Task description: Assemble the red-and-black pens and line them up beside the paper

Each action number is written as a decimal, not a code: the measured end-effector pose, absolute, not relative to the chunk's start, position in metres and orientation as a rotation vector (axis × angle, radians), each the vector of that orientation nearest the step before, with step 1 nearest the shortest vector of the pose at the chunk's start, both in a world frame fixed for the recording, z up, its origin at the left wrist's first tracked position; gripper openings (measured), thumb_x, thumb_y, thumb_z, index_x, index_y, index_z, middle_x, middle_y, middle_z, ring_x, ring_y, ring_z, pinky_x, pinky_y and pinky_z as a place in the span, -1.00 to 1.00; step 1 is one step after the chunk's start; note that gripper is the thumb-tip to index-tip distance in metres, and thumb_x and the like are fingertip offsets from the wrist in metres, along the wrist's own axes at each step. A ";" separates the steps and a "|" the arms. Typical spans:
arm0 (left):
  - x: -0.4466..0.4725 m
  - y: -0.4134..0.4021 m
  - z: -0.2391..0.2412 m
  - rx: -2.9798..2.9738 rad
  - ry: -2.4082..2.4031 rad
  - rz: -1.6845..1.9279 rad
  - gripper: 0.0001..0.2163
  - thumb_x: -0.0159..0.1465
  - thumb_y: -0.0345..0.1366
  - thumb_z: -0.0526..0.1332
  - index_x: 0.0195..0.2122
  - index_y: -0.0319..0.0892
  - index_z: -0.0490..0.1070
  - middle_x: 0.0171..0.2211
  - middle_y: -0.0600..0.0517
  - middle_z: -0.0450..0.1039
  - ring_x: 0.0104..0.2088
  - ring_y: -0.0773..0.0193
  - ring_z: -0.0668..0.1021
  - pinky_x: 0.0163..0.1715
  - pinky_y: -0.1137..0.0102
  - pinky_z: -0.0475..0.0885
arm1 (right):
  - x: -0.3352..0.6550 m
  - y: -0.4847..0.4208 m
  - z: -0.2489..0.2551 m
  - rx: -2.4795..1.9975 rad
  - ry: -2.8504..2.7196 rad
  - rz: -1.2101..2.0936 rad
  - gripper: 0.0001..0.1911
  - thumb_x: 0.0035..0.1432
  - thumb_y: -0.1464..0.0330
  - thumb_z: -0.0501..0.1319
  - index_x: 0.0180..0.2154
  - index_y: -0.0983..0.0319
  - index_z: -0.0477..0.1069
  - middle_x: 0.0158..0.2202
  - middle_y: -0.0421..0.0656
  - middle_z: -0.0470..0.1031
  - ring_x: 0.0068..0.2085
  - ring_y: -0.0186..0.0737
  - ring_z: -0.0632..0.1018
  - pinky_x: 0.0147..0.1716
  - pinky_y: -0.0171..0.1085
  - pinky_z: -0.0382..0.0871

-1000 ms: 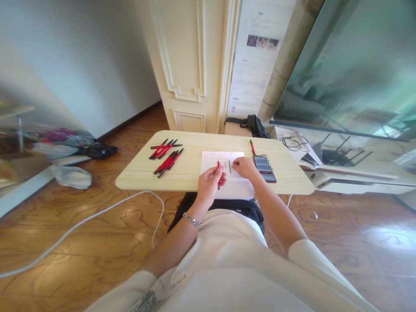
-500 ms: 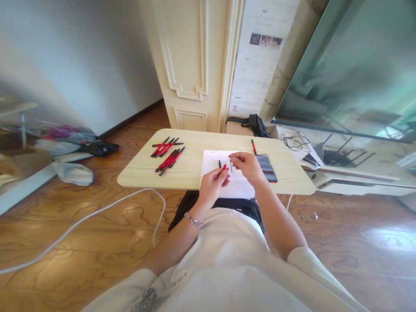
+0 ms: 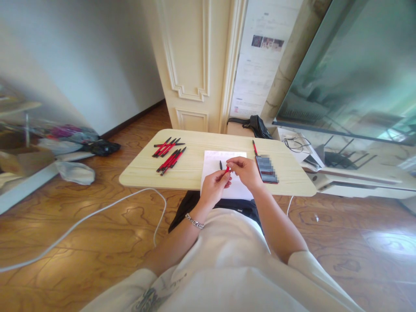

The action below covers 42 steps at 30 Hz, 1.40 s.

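Observation:
My left hand [image 3: 212, 185] pinches a short red pen barrel [image 3: 227, 169] above the sheet of white paper [image 3: 209, 161]. Fingers and thumb of my right hand [image 3: 247, 171] are closed at the barrel's upper end, on the thin dark pen refill seen there a moment ago; the fingers now mostly hide it. A small black pen tip section [image 3: 221, 165] lies on the paper just beyond my left hand. To the right, a red and black pen [image 3: 255, 147] rests near a dark flat phone-like object [image 3: 266, 168], partly pixelated.
Two groups of red and black pens, the farther pens [image 3: 167, 147] and the nearer pens [image 3: 172, 161], lie on the left of the light wooden table [image 3: 139, 173]. A white cable [image 3: 97, 211] crosses the floor. Behind the table stand a cream panel [image 3: 188, 56] and a black bag [image 3: 256, 125].
My right hand has come down and left, bringing the thin refill to the red barrel in my left hand. The two hands now meet. The view has shifted slightly.

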<state>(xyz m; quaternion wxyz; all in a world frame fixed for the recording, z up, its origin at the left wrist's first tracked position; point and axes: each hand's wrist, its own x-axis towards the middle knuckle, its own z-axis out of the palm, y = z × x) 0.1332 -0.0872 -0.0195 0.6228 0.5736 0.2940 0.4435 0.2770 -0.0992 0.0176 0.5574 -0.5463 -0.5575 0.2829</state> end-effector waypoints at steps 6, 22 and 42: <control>0.133 -0.087 -0.020 1.308 0.676 1.005 -0.61 0.15 0.02 0.27 -0.21 -0.23 0.52 -0.38 -0.06 0.52 -0.46 0.31 0.53 -0.44 0.41 0.47 | 0.277 -0.102 0.017 -1.284 -1.353 0.671 -0.72 0.05 0.22 0.26 -0.25 0.25 0.55 -0.34 -0.13 0.57 -0.40 -0.30 0.48 -0.43 -0.32 0.34; 0.133 -0.084 -0.020 1.229 0.664 1.050 -0.59 0.14 -0.03 0.31 -0.16 -0.28 0.49 -0.37 -0.09 0.55 -0.34 0.22 0.60 -0.27 0.31 0.52 | 0.322 -0.071 0.001 -1.938 -1.623 0.193 -0.74 0.17 0.31 0.14 -0.26 0.25 0.58 -0.26 -0.08 0.60 -0.21 -0.15 0.55 -0.19 -0.27 0.31; 0.133 -0.084 -0.021 1.203 0.668 1.070 -0.59 0.13 -0.05 0.32 -0.13 -0.28 0.49 -0.33 -0.10 0.57 -0.29 0.19 0.61 -0.21 0.26 0.52 | 0.323 -0.043 -0.009 -2.060 -1.563 0.412 -0.76 0.09 0.27 0.18 -0.43 0.31 0.51 -0.42 -0.01 0.55 -0.34 -0.16 0.54 -0.34 -0.29 0.31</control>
